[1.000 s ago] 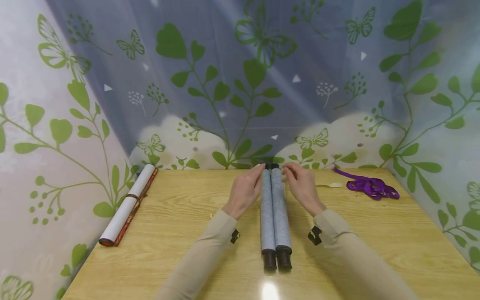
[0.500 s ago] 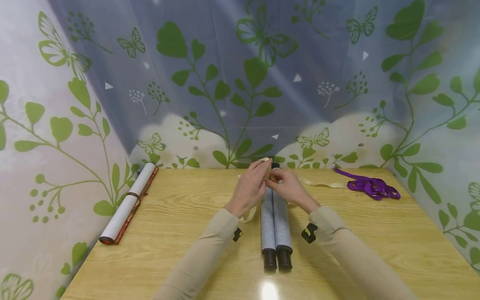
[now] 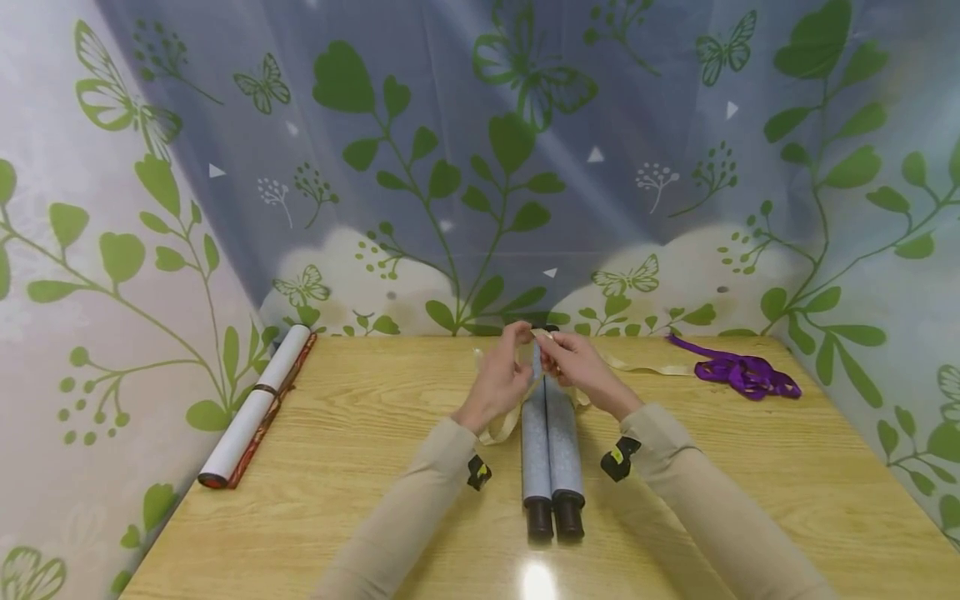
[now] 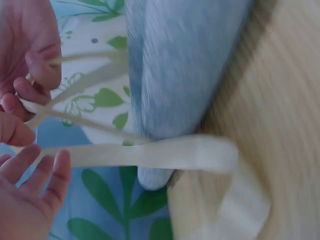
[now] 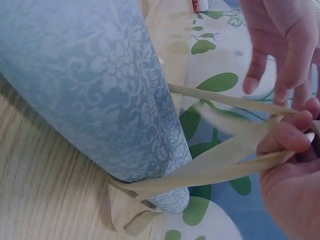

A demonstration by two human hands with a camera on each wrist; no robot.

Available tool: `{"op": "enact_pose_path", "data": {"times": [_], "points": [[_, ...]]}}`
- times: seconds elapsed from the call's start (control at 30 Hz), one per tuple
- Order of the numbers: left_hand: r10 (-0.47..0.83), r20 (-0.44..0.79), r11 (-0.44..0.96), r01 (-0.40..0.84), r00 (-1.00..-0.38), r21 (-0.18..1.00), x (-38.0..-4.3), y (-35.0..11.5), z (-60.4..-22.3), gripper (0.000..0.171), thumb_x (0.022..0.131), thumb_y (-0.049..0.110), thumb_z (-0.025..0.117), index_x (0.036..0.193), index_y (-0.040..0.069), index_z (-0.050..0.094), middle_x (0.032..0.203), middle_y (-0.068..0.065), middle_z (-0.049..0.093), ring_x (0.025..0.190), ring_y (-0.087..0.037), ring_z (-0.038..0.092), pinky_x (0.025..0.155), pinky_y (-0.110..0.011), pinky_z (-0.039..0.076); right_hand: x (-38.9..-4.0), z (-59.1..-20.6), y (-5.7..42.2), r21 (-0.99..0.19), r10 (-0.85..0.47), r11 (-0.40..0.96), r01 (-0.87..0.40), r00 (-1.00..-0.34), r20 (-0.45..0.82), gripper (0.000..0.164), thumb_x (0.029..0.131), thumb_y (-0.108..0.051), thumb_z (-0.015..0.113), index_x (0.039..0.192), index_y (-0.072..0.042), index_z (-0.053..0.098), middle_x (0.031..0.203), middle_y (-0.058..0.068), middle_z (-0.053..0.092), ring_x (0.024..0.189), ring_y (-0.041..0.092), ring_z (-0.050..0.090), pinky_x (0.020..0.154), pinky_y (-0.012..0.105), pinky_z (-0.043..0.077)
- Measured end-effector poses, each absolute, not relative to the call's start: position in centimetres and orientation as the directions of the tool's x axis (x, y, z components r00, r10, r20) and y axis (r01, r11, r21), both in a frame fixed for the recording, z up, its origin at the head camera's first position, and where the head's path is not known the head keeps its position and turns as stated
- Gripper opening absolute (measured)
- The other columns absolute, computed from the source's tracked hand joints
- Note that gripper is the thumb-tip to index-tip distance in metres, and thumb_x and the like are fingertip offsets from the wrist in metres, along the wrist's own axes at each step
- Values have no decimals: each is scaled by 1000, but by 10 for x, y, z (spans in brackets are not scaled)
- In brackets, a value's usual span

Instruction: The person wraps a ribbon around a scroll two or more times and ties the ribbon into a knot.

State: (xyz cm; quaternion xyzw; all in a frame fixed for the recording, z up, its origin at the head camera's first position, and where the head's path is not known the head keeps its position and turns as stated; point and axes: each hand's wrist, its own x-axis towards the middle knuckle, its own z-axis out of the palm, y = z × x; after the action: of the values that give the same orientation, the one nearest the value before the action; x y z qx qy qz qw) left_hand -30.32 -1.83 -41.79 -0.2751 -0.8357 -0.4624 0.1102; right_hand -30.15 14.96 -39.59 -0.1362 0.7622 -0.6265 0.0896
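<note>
Two rolled scrolls, a left one (image 3: 536, 450) and a right one (image 3: 566, 450), lie side by side on the table, light blue with a pale floral pattern and dark end knobs. A cream ribbon (image 5: 220, 175) comes from beneath them near the far end and rises to the hands. My right hand (image 3: 588, 371) pinches the ribbon in curled fingers above the scrolls. My left hand (image 3: 491, 379) is close beside it, index finger and thumb apart, its fingers fairly straight near the ribbon. In the left wrist view a slack ribbon loop (image 4: 200, 152) hangs beside the scrolls.
A white rolled scroll (image 3: 242, 433) with a dark tie and a red patterned strip lies along the table's left side. A purple ribbon (image 3: 746, 377) is heaped at the back right. The cream ribbon's tail (image 3: 648, 368) stretches toward it. Printed curtains (image 3: 420, 200) enclose the table (image 3: 375, 400).
Both hands have come together over the scrolls, bringing the ribbon up between them. Since half a second ago the left fingers have spread apart while the right hand keeps its pinch.
</note>
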Motion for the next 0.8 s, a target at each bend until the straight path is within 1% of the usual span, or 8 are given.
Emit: {"op": "enact_pose_path", "data": {"times": [0.13, 0.23, 0.33, 0.47, 0.57, 0.63, 0.7, 0.8], "points": [[369, 373, 301, 489, -851, 819, -303, -14, -421, 61, 92, -5, 53, 146, 10, 31, 128, -16, 64, 82, -15, 64, 61, -21, 48, -301, -394, 149, -983, -351, 153, -103, -936, 44, 45, 104, -41, 42, 81, -5, 51, 68, 3, 48, 53, 13, 35, 52, 27, 30], [354, 359, 273, 463, -863, 843, -303, -12, -422, 61, 93, -2, 56, 147, 11, 32, 118, -14, 70, 106, -22, 66, 77, -28, 53, -301, -394, 150, -982, -365, 152, -115, -930, 52, 45, 105, -39, 41, 81, -3, 51, 68, 4, 49, 53, 13, 35, 52, 29, 31], [306, 373, 276, 456, -876, 846, -303, -11, -423, 55, 94, -1, 57, 144, 10, 38, 107, -15, 73, 100, -27, 69, 82, -32, 55, -301, -394, 151, -979, -366, 160, -124, -929, 58, 45, 106, -39, 40, 83, -2, 52, 70, 4, 51, 54, 14, 38, 53, 29, 32], [231, 390, 264, 443, -892, 857, -302, -11, -421, 45, 95, 1, 58, 137, 5, 44, 97, -18, 73, 85, -25, 69, 74, -29, 54, -302, -396, 153, -976, -343, 180, -124, -938, 55, 46, 105, -40, 40, 87, 0, 54, 74, 5, 54, 57, 14, 41, 54, 30, 34], [203, 351, 211, 391, -914, 896, -295, -12, -410, 40, 97, 0, 53, 136, 3, 43, 97, -24, 68, 74, -18, 62, 65, -26, 48, -303, -398, 156, -975, -306, 192, -114, -951, 50, 45, 106, -38, 40, 90, 1, 56, 75, 5, 55, 56, 13, 42, 54, 31, 37], [179, 318, 155, 346, -931, 925, -294, -13, -407, 38, 99, -1, 47, 136, 3, 42, 98, -26, 64, 73, -15, 58, 67, -25, 47, -303, -399, 157, -975, -280, 195, -101, -959, 44, 43, 106, -37, 40, 91, 1, 56, 76, 5, 57, 58, 14, 45, 54, 30, 39], [176, 294, 87, 312, -940, 946, -296, -14, -407, 38, 100, 0, 42, 138, 6, 39, 96, -24, 61, 68, -14, 54, 61, -24, 42, -304, -401, 157, -975, -263, 199, -98, -964, 43, 42, 106, -35, 41, 93, 1, 57, 78, 5, 58, 62, 15, 50, 55, 31, 42], [181, 292, 0, 297, -939, 955, -302, -14, -413, 42, 100, 1, 39, 141, 11, 36, 90, -13, 56, 61, -17, 55, 56, -23, 44, -304, -402, 158, -974, -232, 208, -88, -972, 38, 41, 106, -33, 41, 97, 2, 58, 83, 7, 61, 72, 22, 57, 59, 33, 46]]}}
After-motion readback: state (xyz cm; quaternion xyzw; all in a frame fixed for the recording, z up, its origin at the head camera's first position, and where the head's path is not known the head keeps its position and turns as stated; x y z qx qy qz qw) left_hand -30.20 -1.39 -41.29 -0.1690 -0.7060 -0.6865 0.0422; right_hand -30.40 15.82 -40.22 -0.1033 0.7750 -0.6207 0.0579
